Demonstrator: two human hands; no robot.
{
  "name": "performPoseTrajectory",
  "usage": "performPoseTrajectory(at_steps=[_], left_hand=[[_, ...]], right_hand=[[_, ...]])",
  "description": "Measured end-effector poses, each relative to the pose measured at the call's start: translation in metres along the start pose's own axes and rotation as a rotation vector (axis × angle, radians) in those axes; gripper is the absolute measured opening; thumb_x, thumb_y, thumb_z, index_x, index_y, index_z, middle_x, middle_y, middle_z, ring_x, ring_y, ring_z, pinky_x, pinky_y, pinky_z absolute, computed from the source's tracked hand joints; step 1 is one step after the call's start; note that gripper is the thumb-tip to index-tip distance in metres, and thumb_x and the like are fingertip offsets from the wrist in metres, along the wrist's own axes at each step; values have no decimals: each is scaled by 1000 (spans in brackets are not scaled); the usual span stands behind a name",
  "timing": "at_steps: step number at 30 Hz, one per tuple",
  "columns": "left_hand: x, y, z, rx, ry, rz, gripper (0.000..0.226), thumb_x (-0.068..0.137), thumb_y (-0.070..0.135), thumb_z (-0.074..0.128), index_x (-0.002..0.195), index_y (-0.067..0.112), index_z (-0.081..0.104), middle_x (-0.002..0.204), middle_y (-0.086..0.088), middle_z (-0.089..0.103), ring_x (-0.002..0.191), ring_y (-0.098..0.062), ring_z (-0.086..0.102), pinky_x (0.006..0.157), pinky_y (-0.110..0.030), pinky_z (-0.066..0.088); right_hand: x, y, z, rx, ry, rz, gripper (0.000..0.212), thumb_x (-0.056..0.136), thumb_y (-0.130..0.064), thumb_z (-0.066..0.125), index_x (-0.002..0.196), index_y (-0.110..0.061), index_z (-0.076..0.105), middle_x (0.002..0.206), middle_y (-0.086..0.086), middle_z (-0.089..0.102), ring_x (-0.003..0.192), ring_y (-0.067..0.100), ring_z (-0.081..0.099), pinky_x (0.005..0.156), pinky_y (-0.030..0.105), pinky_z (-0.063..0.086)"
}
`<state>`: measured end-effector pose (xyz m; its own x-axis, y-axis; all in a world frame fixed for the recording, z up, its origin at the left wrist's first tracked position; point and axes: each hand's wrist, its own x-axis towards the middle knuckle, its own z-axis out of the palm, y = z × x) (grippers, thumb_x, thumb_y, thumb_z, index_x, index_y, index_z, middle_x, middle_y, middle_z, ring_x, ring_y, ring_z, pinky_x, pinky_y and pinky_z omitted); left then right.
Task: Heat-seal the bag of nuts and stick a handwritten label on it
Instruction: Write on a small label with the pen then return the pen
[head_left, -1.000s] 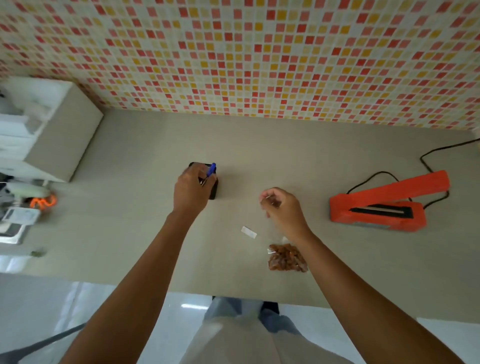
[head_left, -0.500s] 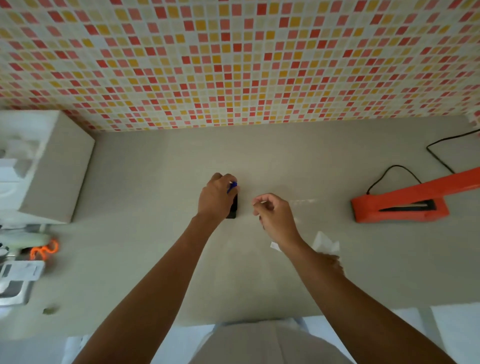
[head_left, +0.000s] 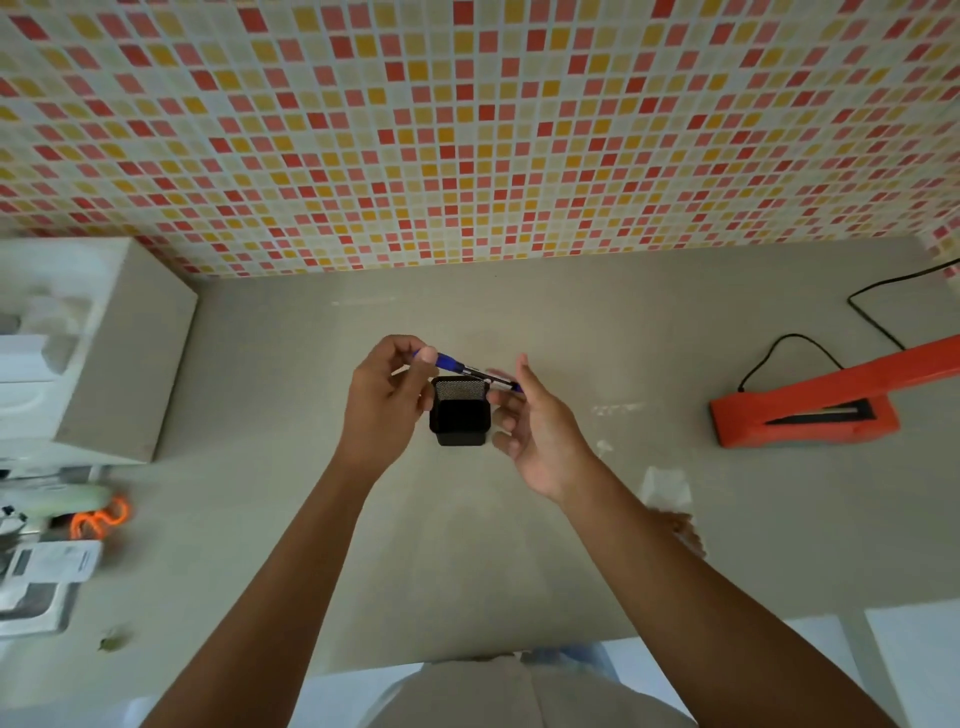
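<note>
My left hand (head_left: 382, 400) pinches a blue pen (head_left: 457, 366) by its upper end, holding it slanted above a black mesh pen holder (head_left: 461, 418) in the middle of the counter. My right hand (head_left: 537, 431) is spread just right of the holder, its fingertips at the pen's lower tip. The clear bag of nuts (head_left: 670, 499) lies behind my right forearm, which hides most of it. An orange heat sealer (head_left: 810, 413) sits at the right with its black cord (head_left: 872, 317) running to the wall. No label shows.
A white box-like unit (head_left: 104, 353) stands at the left against the mosaic wall. Below it lie a small device with an orange coil (head_left: 98, 519) and a white packet (head_left: 47, 564). The counter's front edge (head_left: 467, 660) runs just above my torso.
My left hand has lifted the blue pen up out of the black holder. My right hand has opened and moved up beside the pen's tip. The camera has tilted, shifting the view.
</note>
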<state>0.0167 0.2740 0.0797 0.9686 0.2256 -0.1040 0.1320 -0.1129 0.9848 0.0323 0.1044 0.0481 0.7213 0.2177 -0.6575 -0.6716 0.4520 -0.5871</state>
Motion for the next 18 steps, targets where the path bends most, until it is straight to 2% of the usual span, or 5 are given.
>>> performPoseTrajectory(at_steps=[6,8,12,15,18], left_hand=[[-8,1,2,61,-130,0,11,96,8,58,102,15,64,86,-24,63,51,-17,49,52,-26,43],[-12,0,6,248,-142,109,9,96,15,59,99,18,67,79,-13,66,57,-22,53,56,-31,46],[-19,7,16,510,-188,295,24,100,27,51,87,11,64,63,8,54,57,-14,49,54,-20,37],[-25,11,20,642,-249,278,39,103,34,40,80,8,57,58,9,48,53,-11,44,52,-19,30],[-32,22,28,586,-383,185,46,104,38,33,69,10,45,56,10,37,50,-10,36,52,-19,25]], right_hand=[[-10,-15,11,349,-64,-181,22,98,-31,59,104,-11,66,69,-3,52,55,6,48,42,15,40],[-16,-16,15,288,-77,-265,20,100,-25,57,104,-9,67,73,-3,56,59,6,51,47,16,43],[-26,-16,25,145,-51,-354,27,103,-30,50,87,-13,63,78,-1,64,63,8,55,59,22,50],[-31,-19,27,108,32,-398,33,104,-38,45,80,-17,54,69,-5,64,67,7,62,72,29,50],[-38,-18,31,94,94,-445,37,105,-42,42,77,-19,49,63,-5,57,64,8,57,71,29,45]])
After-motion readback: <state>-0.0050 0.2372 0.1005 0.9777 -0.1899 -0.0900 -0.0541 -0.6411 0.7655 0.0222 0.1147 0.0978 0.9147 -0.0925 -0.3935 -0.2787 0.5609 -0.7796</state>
